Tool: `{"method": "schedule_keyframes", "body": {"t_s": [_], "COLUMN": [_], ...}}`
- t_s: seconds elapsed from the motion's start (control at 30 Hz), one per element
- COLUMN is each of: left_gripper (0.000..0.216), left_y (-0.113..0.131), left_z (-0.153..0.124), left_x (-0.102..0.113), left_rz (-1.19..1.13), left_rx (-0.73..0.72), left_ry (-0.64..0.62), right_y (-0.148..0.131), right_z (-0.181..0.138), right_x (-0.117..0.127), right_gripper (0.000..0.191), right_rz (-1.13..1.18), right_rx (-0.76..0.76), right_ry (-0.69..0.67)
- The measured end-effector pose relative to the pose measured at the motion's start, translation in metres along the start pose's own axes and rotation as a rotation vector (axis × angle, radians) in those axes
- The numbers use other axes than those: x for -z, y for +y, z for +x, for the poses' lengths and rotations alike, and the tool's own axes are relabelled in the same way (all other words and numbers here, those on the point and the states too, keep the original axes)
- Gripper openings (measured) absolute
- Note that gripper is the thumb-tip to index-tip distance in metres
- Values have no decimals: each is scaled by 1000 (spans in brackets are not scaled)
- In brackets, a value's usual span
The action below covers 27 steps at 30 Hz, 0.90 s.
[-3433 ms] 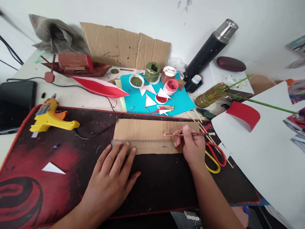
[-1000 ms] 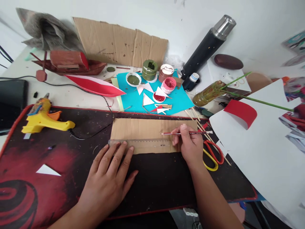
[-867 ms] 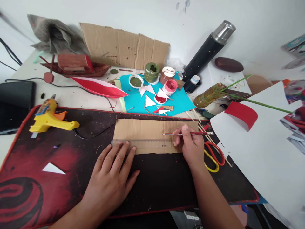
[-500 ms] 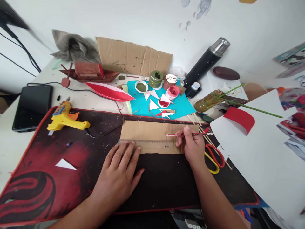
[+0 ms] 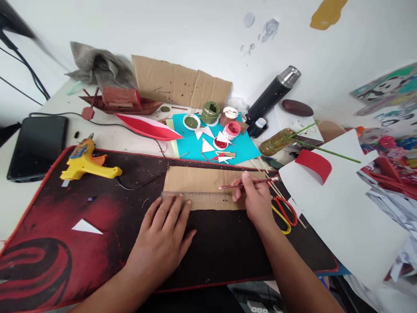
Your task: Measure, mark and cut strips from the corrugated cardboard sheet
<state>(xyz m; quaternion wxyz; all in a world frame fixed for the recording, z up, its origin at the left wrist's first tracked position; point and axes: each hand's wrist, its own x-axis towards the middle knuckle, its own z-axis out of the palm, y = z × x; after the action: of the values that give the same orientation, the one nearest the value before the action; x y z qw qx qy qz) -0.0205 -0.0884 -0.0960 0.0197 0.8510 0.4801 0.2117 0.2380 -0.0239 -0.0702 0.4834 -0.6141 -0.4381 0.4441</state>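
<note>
A strip of brown cardboard [image 5: 192, 177] lies flat on the dark mat, with a clear ruler [image 5: 208, 198] along its lower part. My left hand [image 5: 166, 228] rests on the ruler's left end, fingers stretched out and pressing down. A red and dark pencil [image 5: 233, 187] is pinched in my right hand [image 5: 256, 198], its tip pointing left over the cardboard above the ruler's edge. Whether the tip touches the cardboard I cannot tell. Scissors [image 5: 286, 213] with red and yellow handles lie beside my right wrist, their blades partly hidden.
A yellow glue gun [image 5: 89, 164] with its cord lies left on the mat [image 5: 137, 269]. Behind stand paint jars [image 5: 210, 113] on blue paper, a red paper boat [image 5: 148, 128] and a brown model boat [image 5: 120, 102]. White sheets [image 5: 339, 195] and a black flask [image 5: 273, 94] are at right.
My right hand has moved slightly left with the pencil, whose tip has dropped a little toward the ruler. My left hand stays on the ruler. The view has swung a little right.
</note>
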Motion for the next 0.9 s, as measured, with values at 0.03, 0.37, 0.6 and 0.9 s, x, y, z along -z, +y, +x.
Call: {"method": "schedule_keyframes", "body": {"t_s": [0.03, 0.37, 0.6, 0.9], "left_gripper": [50, 49, 55, 55], "left_y": [0, 0, 0, 0], "left_z": [0, 0, 0, 0], "left_x": [0, -1, -3, -3], "left_rz": [-1, -8, 0, -6], "left_rx": [1, 3, 7, 8], "left_ry": [1, 6, 7, 7], "right_y": [-4, -28, -14, -2], "right_z": [0, 6, 8, 7], "right_x": [-4, -75, -107, -109], "right_gripper": [59, 62, 52, 48], "right_rz": [-4, 101, 172, 59], "right_rx": [6, 21, -34, 5], "right_ry": [-28, -407, -493, -492]}}
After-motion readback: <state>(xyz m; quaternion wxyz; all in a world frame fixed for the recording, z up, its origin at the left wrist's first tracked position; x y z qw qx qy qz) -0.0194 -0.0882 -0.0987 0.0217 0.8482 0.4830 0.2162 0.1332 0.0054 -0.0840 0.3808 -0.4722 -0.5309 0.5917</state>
